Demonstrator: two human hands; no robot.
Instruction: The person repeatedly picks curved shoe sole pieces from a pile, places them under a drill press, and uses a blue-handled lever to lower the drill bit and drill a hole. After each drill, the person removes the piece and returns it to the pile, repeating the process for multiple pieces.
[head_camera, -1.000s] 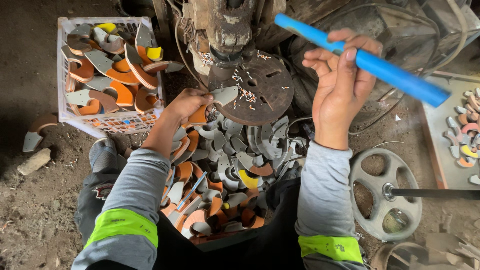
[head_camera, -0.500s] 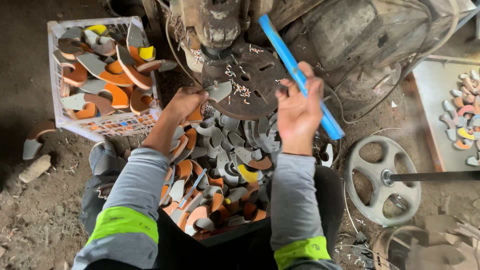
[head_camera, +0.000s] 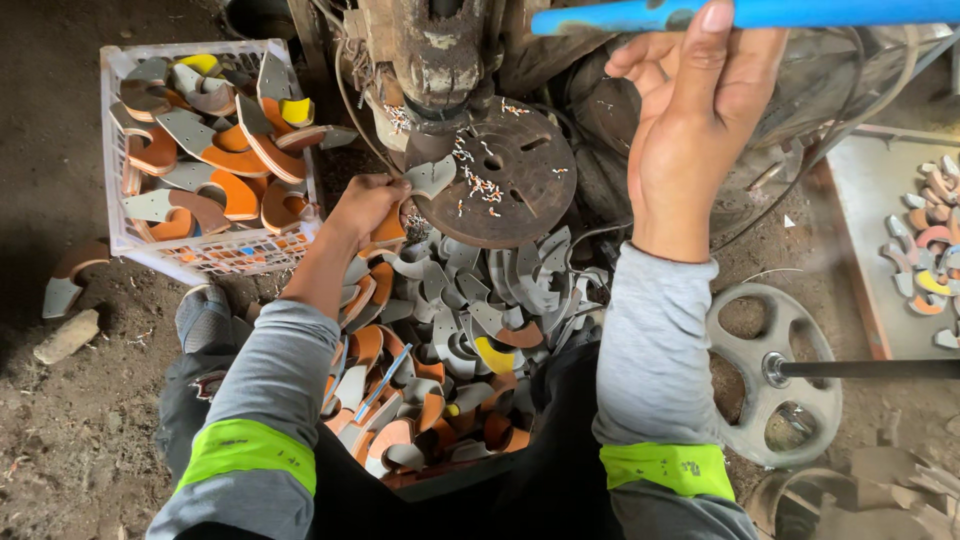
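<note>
My left hand (head_camera: 365, 205) holds a grey curved metal piece (head_camera: 432, 175) on the edge of a rusty round press plate (head_camera: 510, 185). Raised at the top right, my right hand (head_camera: 695, 110) grips a blue lever handle (head_camera: 700, 14) that runs level across the frame's top. Above the plate stands the dark press head (head_camera: 440, 60). Below the plate a heap of grey and orange curved pieces (head_camera: 450, 340) fills a bin in front of me.
A white plastic crate (head_camera: 120, 235) of similar curved pieces stands at the upper left. A grey spoked wheel (head_camera: 775, 375) on a rod lies at the right. More curved pieces lie on a tray (head_camera: 870, 240) at the far right. Dirt floor all around.
My right hand has swung the blue handle from a steep slant up to level near the top. My left hand has stayed at the plate with the grey piece.
</note>
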